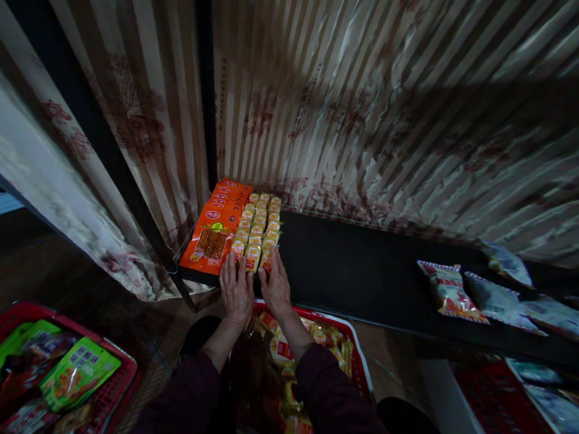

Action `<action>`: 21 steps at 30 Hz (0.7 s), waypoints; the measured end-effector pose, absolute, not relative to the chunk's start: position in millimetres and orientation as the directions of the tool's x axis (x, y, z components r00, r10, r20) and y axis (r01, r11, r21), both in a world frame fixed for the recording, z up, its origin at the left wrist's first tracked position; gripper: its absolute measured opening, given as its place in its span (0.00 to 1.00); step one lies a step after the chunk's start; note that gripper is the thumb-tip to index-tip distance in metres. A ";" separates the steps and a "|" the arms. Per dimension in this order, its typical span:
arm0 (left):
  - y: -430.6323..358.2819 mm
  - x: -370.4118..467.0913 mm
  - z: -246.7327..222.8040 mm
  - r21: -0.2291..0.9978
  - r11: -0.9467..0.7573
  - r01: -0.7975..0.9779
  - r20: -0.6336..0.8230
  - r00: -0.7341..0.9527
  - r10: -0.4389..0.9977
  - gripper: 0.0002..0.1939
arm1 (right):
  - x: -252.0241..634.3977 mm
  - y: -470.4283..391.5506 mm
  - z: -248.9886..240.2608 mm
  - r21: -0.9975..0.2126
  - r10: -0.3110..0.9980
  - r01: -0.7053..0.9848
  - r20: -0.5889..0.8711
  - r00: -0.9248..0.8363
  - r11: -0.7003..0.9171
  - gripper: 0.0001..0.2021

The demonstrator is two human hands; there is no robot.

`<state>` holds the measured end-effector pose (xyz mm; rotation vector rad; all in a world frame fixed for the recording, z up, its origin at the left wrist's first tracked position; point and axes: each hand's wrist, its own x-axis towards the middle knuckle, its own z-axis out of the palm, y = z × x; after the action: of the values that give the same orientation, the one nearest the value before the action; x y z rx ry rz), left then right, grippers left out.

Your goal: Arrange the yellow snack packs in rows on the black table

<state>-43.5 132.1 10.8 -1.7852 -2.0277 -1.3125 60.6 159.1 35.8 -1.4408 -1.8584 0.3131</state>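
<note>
**Three columns of yellow packs at the left end of one black shelf**

A striped, printed curtain hangs behind the shelf, with two dark posts toward the left. Three red baskets show below: the middle basket, in front of the person, filled with more yellow packs, too overlapped to count; the left basket, holding two green pouches among other packets; and the right basket, partly hidden under the shelf.

Two bare hands reach the front row. The left hand has its fingers slightly spread at the left column; the right hand has its fingers close together at the right column. Whether either grips a pack, I cannot tell.

At least four blurred bags lie toward the right. At least four orange packets overlap just left of the yellow packs, which stand three across and about six deep.
</note>
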 end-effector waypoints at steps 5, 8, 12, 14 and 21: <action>131.8 -42.7 10.9 0.503 -0.084 0.860 0.612 -0.286 0.737 0.23 | 61.5 157.2 37.4 -0.597 0.915 0.736 0.396 -0.076 0.320 0.30; 131.7 -42.5 10.8 0.514 -0.096 0.852 0.615 -0.288 0.734 0.24 | 62.2 156.0 37.1 -0.599 0.919 0.739 0.388 -0.070 0.309 0.30; 131.4 -42.6 10.9 0.530 -0.101 0.842 0.607 -0.293 0.739 0.24 | 62.8 155.2 36.9 -0.605 0.918 0.735 0.392 -0.061 0.307 0.31; 130.8 -42.7 10.9 0.530 -0.099 0.842 0.605 -0.293 0.740 0.25 | 63.1 154.8 36.7 -0.609 0.920 0.733 0.389 -0.057 0.303 0.31; 125.7 -44.0 13.6 0.540 -0.106 0.835 0.589 -0.285 0.756 0.26 | 63.3 152.0 35.9 -0.609 0.918 0.735 0.393 -0.045 0.297 0.31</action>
<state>-44.0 125.7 13.6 -1.8222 -2.0390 -1.3571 63.3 152.0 35.9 -1.4853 -1.8235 0.3123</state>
